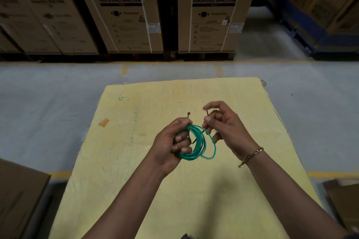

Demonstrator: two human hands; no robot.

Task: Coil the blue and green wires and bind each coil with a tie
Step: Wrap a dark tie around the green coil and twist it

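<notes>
Over the middle of the yellow tabletop [136, 180], your left hand [171, 147] grips the green wire coil [196, 153] while your right hand [223, 126] pinches the black tie [188, 115] by its tail, just right of its head.

Warehouse: stacked LG washing machine cartons [124, 11] on pallets, grey concrete floor [48, 103] with yellow aisle lines [268, 61].

The left hand [171, 145] and right hand [227, 128] are bare, as are both forearms [291, 200]. A gold flat-link chain bracelet [251, 157] sits just behind the right hand, one short end dangling.
</notes>
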